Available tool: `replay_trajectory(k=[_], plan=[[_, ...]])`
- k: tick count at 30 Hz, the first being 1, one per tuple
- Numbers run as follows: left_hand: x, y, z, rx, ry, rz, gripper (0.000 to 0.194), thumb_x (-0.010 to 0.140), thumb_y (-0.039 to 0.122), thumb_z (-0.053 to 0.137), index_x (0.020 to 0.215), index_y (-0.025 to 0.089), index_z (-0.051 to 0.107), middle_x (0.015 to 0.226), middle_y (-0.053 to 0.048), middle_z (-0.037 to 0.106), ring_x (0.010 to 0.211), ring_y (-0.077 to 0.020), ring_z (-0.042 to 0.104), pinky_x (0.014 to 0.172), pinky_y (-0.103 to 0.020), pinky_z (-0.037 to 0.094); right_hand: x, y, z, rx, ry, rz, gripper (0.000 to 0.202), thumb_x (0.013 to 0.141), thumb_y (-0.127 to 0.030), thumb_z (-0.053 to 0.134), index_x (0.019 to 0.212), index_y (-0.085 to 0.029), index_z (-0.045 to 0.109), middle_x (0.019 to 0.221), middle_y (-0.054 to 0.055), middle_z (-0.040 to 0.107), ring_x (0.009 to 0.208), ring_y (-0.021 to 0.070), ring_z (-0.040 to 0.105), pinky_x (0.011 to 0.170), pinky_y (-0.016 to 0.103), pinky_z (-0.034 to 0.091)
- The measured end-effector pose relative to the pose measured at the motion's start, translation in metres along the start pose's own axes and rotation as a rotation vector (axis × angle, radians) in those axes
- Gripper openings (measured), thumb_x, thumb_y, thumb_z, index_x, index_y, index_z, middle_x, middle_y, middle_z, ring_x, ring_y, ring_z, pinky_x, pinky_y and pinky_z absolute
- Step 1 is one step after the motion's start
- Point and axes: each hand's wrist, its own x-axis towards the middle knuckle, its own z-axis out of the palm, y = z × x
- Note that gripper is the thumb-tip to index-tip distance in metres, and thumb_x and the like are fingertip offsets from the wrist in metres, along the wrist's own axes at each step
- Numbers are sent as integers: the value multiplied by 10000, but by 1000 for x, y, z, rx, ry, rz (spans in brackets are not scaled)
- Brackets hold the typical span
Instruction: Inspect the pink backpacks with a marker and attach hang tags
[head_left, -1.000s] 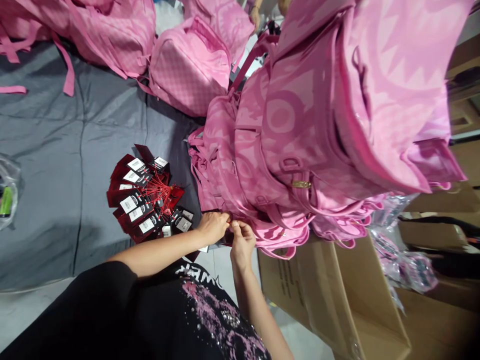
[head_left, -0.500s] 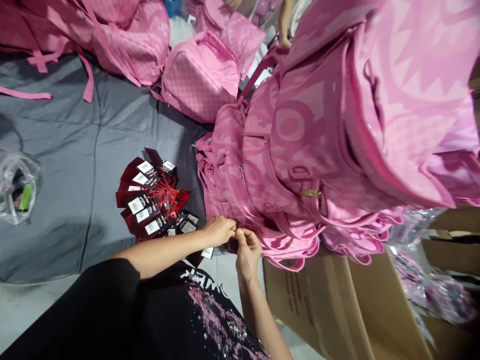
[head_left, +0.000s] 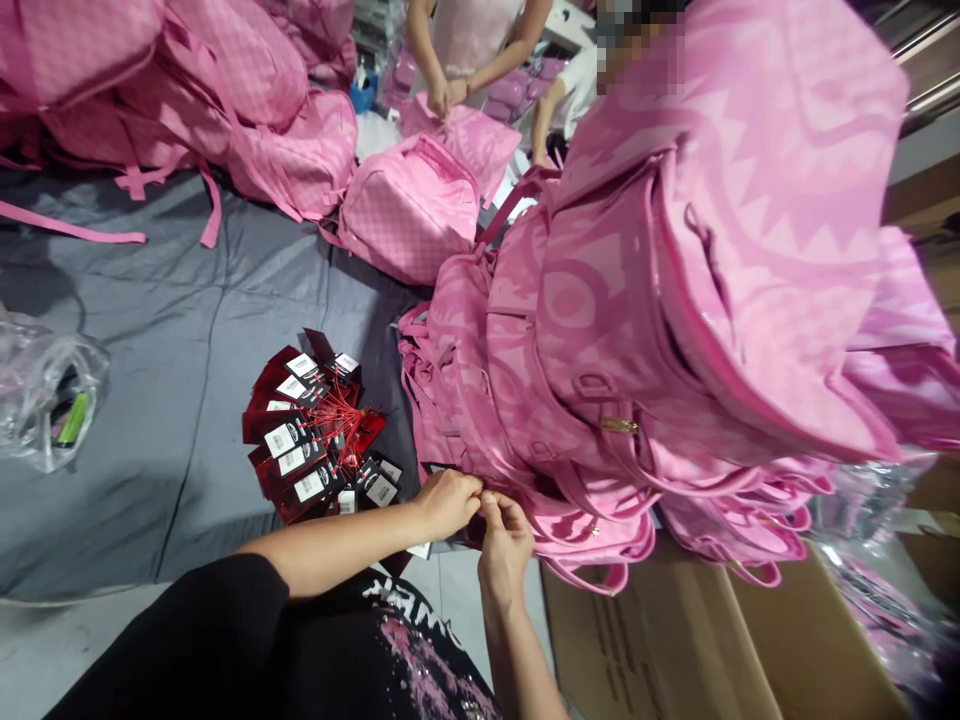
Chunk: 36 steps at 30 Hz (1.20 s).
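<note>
My left hand [head_left: 448,505] and my right hand [head_left: 506,540] meet fingertip to fingertip at the lower edge of a pile of pink patterned backpacks [head_left: 592,300]. Both are closed in a pinch; what sits between the fingers is too small and hidden to make out. A dark tag shows partly beneath them. Left of the hands, a fan of dark red and black hang tags [head_left: 307,440] with white labels and red strings lies on the grey cloth [head_left: 135,400].
Pink checked backpacks [head_left: 412,205] line the back of the cloth. A clear plastic bag [head_left: 49,390] with a green item lies at left. An open cardboard box [head_left: 645,640] stands at lower right. Across the table, another person's hands [head_left: 448,95] work over a pink bag.
The view has tilted up, so things sit lower and the co-worker shows more. My hands stay pinched together at the same place by the backpacks.
</note>
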Motion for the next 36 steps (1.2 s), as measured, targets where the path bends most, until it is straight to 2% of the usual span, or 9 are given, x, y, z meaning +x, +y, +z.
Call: replay_trajectory(k=[4, 10, 14, 18, 26, 30, 33, 36], plan=[[-3, -3, -2, -75, -38, 4, 210, 880, 211, 461, 904, 199, 669, 818, -2, 730, 759, -132, 674, 643, -191, 472, -1, -2, 2, -4, -20, -6, 311, 661, -426, 750, 776, -159, 639, 733, 6, 638, 689, 150, 564, 672, 286, 456], [-4, 3, -6, -13, 43, -95, 200, 863, 227, 494, 975, 187, 655, 912, -61, 730, 876, -206, 679, 768, -277, 491, -3, -4, 4, 52, -4, -13, 296, 642, -409, 767, 769, -169, 648, 745, -3, 642, 716, 142, 561, 719, 283, 450], [-3, 4, -10, -1, -8, -30, 190, 887, 266, 508, 985, 233, 667, 902, -24, 737, 874, -185, 682, 755, -253, 493, -4, -1, 4, 102, 22, 18, 310, 607, -402, 791, 765, -171, 659, 751, -3, 650, 723, 147, 570, 727, 290, 457], [-2, 4, -14, 47, 5, -36, 173, 879, 250, 519, 948, 206, 671, 933, -53, 731, 910, -207, 676, 813, -293, 498, -4, 1, 3, 138, 16, 43, 306, 604, -382, 801, 787, -176, 669, 776, -13, 656, 735, 138, 574, 745, 285, 450], [-3, 7, -16, 87, -3, -15, 208, 901, 258, 487, 1006, 218, 662, 966, -52, 732, 938, -215, 679, 820, -301, 503, -2, 2, 5, 201, 18, 30, 284, 615, -369, 802, 778, -181, 666, 751, -24, 649, 717, 124, 576, 734, 276, 454], [-4, 7, -18, 85, -33, -3, 219, 916, 274, 473, 991, 237, 675, 913, -33, 740, 873, -200, 693, 757, -274, 510, -2, 3, 5, 204, 15, 36, 277, 616, -362, 805, 771, -181, 664, 758, -24, 652, 714, 118, 579, 726, 268, 460], [-2, 7, -20, 98, -19, -2, 216, 914, 262, 474, 979, 203, 671, 944, -64, 733, 919, -218, 684, 794, -299, 506, -3, 4, 5, 211, 12, 48, 271, 623, -359, 801, 776, -181, 665, 762, -24, 652, 712, 118, 584, 723, 271, 467], [0, 7, -21, 94, -30, 25, 192, 894, 260, 512, 1003, 218, 665, 962, -46, 732, 939, -214, 680, 795, -289, 505, -3, 4, 5, 223, 11, 54, 262, 629, -355, 797, 777, -184, 665, 770, -24, 657, 725, 120, 592, 734, 275, 473]])
